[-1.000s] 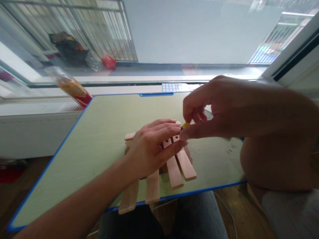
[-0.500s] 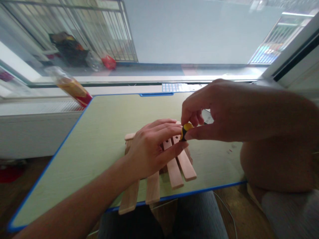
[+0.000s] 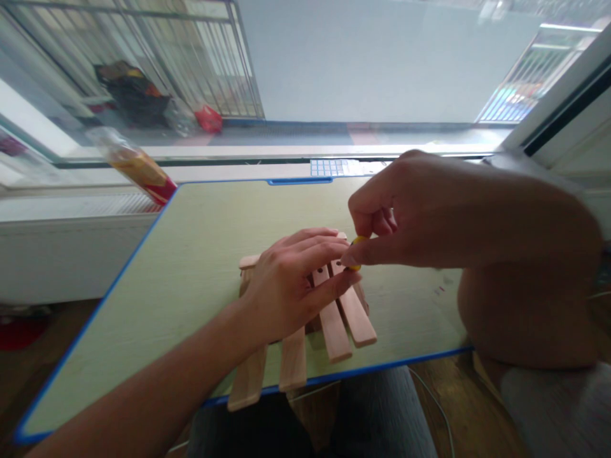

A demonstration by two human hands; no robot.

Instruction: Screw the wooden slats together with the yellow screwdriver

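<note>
A slatted wooden piece (image 3: 334,331), its pale bars pierced by dark holes, lies near the front edge of the table (image 3: 200,254). My left hand (image 3: 291,273) rests over it, fingers stretched across the bars. Its thumb and index finger close around the lower end of a stubby screwdriver (image 3: 356,266) with a yellow and black handle. From the right, my right hand (image 3: 386,222) pinches that handle between thumb and index finger, the other fingers curled. The screwdriver's tip and whatever lies beneath it are hidden by my fingers.
A blue rim borders the table, with a blue handle (image 3: 300,182) at the far side. A plastic package (image 3: 138,168) leans at the back left. A keyboard-like gridded sheet (image 3: 334,167) lies on the sill by the window. My knee is raised at the right.
My right hand has turned the screwdriver's handle, and its thumb has moved left over it. My left hand and the wooden piece have stayed put.
</note>
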